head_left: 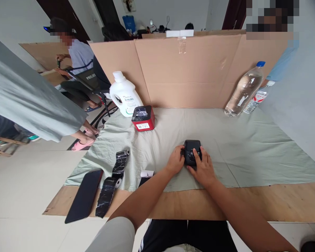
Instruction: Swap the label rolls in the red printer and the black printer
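Observation:
A small black box-shaped device (191,144) lies on the cloth before me, with a dark panel on its top; its exact kind is unclear. The curled fingers of my left hand (176,160) hold its left side. My right hand (204,167) grips the right side and near edge, its index finger pressing on the top. Left of my forearms, two black marbled rolls (120,163) lie partly unrolled. Behind my left forearm shows a white roll (147,173) with a dark strip, partly hidden.
A red-and-black box-shaped device (144,119) stands by a white jug (126,95). Two water bottles (245,91) lean at the back right against a cardboard screen (186,77). A dark tablet-like slab (84,196) overhangs the front-left edge. People are at left and behind the screen.

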Demonstrator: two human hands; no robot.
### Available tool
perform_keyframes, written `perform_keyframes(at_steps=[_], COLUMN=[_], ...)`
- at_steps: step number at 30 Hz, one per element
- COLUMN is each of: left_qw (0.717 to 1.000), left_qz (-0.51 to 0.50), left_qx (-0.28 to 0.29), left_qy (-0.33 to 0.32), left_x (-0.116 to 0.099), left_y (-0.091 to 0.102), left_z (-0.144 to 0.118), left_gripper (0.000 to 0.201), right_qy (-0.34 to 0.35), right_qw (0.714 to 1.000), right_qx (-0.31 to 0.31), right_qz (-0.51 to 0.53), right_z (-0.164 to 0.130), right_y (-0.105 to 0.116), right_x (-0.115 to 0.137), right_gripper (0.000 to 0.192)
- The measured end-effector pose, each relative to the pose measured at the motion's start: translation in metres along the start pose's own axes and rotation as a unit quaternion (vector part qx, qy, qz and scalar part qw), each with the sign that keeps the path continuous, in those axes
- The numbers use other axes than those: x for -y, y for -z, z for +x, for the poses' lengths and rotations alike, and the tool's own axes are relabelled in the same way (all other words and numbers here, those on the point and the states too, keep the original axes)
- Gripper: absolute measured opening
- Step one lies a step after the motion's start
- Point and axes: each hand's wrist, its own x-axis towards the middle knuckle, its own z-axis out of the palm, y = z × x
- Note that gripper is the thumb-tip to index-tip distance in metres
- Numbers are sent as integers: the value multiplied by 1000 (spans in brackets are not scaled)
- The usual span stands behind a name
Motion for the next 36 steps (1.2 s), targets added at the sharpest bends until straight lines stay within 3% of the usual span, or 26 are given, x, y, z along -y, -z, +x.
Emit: perform_keyframes(at_steps=[5,7,11,14,21,31,36], left_qw=[992,982,934,906,893,914,910], left_qz=[-52,-92,-202,-262,-298,-243,-250], left_qx=[-14,31,181,226,208,155,154], left_qy=[113,163,232,242,265,286,294], left_x=[-4,-5,-7,-6,-6,-14,-13], left_y=[6,12,26,31,31,20,22], left_z=[15,29,56,65,65,66,65], left_gripper=[51,57,75,77,71,77,78], right_qy=[36,36,30,33,26,5,7], right_qw=[999,999,999,999,999,999,1000], right_qx=[-19,-16,-17,-23,-27,-27,-20], right_qz=[2,8,23,25,20,22,12], right_z=[2,3,4,3,2,3,6], right_y=[1,3,4,3,1,2,2], right_x=[-2,-2,-2,-2,-1,2,-1], right_gripper=[63,60,58,56,54,52,78])
